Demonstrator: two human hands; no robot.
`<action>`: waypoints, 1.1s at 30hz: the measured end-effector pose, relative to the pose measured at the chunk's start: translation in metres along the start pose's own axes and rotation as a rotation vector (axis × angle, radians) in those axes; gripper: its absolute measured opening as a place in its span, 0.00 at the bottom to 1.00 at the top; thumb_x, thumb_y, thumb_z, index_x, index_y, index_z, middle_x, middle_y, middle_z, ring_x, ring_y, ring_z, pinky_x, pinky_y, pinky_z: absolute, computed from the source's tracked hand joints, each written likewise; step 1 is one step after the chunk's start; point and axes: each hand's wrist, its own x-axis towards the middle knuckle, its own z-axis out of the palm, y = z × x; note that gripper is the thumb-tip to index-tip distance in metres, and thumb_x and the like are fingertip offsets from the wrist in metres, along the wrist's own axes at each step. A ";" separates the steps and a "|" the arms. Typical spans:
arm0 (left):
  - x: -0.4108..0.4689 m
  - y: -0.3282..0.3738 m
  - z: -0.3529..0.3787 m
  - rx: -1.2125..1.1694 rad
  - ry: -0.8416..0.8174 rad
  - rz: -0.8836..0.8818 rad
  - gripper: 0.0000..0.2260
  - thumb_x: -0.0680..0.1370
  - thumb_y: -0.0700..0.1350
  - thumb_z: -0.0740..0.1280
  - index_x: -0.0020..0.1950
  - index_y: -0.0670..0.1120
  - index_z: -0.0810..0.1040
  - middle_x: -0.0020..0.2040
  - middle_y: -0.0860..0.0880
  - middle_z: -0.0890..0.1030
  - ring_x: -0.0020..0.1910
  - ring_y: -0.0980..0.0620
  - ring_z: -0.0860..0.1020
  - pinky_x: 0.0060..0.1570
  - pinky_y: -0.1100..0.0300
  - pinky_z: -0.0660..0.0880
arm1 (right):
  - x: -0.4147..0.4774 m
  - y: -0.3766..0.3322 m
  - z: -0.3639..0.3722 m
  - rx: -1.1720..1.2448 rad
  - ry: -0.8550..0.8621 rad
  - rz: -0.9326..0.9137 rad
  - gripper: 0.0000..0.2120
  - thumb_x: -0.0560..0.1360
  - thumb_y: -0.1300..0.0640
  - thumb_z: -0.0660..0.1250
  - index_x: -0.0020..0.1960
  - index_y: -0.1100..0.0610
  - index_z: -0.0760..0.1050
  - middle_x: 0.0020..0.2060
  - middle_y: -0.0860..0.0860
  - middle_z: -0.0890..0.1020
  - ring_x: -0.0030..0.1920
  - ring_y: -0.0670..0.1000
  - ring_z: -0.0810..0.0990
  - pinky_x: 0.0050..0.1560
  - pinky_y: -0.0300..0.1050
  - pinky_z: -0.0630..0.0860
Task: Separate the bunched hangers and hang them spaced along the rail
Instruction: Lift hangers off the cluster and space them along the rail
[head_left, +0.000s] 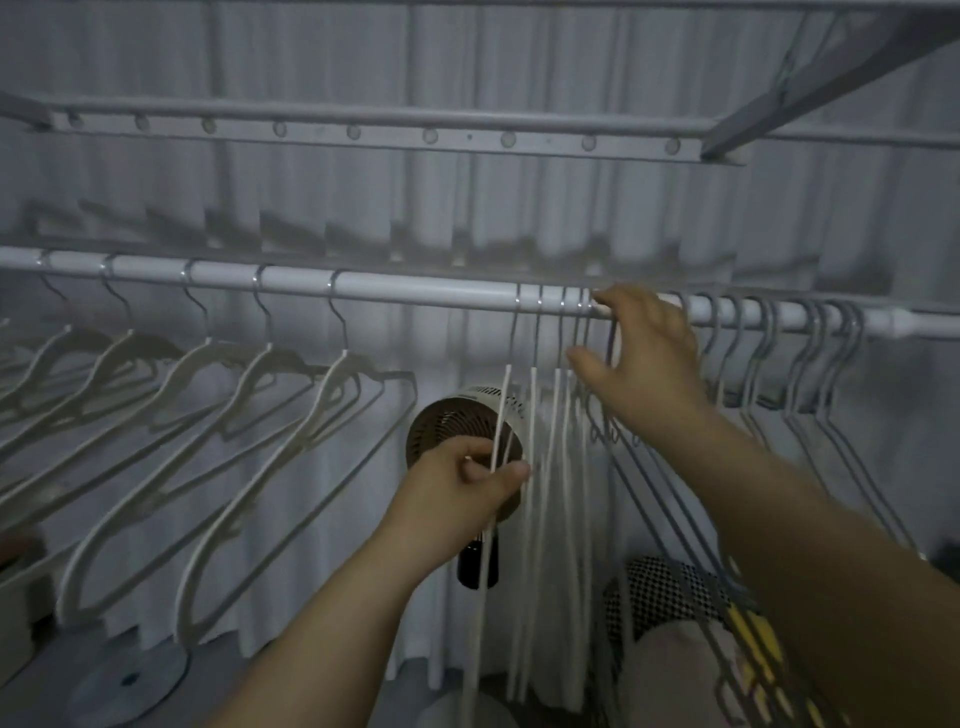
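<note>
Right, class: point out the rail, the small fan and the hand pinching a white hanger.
rail (415, 286): head view, bare stretch between hooks.
small fan (441, 423): head view, front grille.
left hand (460, 493): head view, back of hand.

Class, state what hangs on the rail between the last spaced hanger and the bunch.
Nothing; that stretch of rail is bare, seen in head view.

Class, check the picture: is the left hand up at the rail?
No, the left hand pinches a white hanger well below the rail.
</note>
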 end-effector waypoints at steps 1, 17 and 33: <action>0.000 0.002 0.008 -0.014 0.009 -0.011 0.12 0.73 0.49 0.68 0.53 0.48 0.72 0.34 0.51 0.77 0.29 0.61 0.76 0.26 0.75 0.69 | -0.002 0.003 -0.002 0.008 -0.007 -0.018 0.26 0.74 0.52 0.65 0.70 0.56 0.63 0.71 0.52 0.64 0.71 0.54 0.59 0.68 0.43 0.52; -0.019 0.012 -0.006 -0.170 0.245 -0.091 0.09 0.78 0.36 0.60 0.41 0.48 0.73 0.33 0.48 0.78 0.19 0.60 0.75 0.20 0.68 0.71 | 0.036 -0.015 0.006 -0.196 -0.263 -0.454 0.28 0.77 0.51 0.58 0.74 0.53 0.53 0.74 0.49 0.58 0.73 0.51 0.55 0.73 0.49 0.46; 0.000 -0.011 -0.064 0.074 0.346 -0.175 0.16 0.79 0.38 0.57 0.67 0.39 0.70 0.37 0.50 0.77 0.17 0.60 0.74 0.18 0.71 0.70 | 0.037 -0.023 0.018 -0.270 -0.272 -0.422 0.28 0.76 0.51 0.59 0.74 0.54 0.54 0.75 0.49 0.54 0.74 0.51 0.53 0.72 0.50 0.46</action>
